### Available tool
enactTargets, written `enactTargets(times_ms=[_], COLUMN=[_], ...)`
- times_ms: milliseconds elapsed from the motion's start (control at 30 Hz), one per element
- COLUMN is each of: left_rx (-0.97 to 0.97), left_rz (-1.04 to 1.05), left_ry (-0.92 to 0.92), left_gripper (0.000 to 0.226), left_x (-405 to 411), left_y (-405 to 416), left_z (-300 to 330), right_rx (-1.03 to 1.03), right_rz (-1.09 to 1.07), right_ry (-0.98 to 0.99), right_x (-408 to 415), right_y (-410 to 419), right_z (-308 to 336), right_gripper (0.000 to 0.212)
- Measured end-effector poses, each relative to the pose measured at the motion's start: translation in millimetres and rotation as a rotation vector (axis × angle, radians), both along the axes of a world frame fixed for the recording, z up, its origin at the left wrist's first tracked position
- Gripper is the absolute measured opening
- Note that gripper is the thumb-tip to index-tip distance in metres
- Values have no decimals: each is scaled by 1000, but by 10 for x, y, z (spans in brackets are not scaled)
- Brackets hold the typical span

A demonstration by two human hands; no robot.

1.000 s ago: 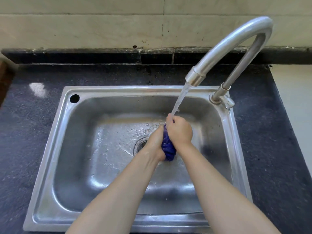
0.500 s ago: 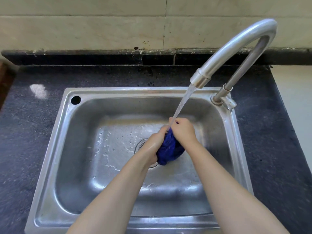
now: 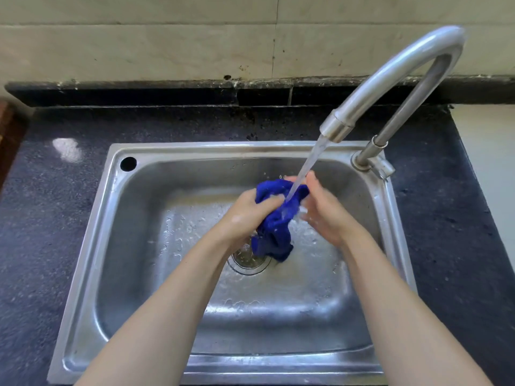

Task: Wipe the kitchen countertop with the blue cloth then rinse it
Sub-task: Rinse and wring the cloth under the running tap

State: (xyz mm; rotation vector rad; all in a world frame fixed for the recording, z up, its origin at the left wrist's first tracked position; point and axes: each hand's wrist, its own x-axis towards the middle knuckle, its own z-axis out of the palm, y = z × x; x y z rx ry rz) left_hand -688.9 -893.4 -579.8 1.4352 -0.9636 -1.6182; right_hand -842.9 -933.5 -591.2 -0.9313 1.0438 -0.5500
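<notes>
**Rinsing the blue cloth under running water**

Rinsing takes place above the middle of a steel sink [image 3: 83,274] set into a dark speckled countertop [image 3: 41,218]. The left hand [image 3: 245,215] grips the bunched blue cloth [image 3: 274,235], its fingers curled round the upper left folds. The right hand [image 3: 323,210] lies against the cloth's right side with the palm turned toward it; whether its fingers close on the fabric cannot be told. A stream of water [image 3: 309,165] falls from the curved metal faucet [image 3: 390,76], mounted at the sink's far right corner, and strikes the cloth between the two hands. The lower end of the cloth hangs just over the round drain [image 3: 245,263]. Water droplets lie across the basin floor. A pale tiled wall [image 3: 139,51] rises beyond the countertop's far edge.
</notes>
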Motion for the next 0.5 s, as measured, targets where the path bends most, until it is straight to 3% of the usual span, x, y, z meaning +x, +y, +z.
enactTargets(times_ms=[67,167,233,333,433,500], left_rx=[45,160,254,347,498,592], left_rz=[190,336,393,561,685,710], left_ry=[231,498,605,664,650,562], left_gripper=[16,24,28,27,26,21], left_x=[23,134,215,274,153,-39], left_y=[-40,-76,-33,69,82,45], left_z=[58,85,55,-120,-354,-386], right_rx=[122,128,71,83,17,-148], right_rz=[192,338,237,-35,-233,-304], right_ry=[-7,76,137,68,19,128], right_x=[4,5,-53,-198,-146,21], right_y=[216,482,460,308,319,445], right_z=[-331,-518,-514,-470,-260,-66], right_gripper=[61,40,21,25,24,18])
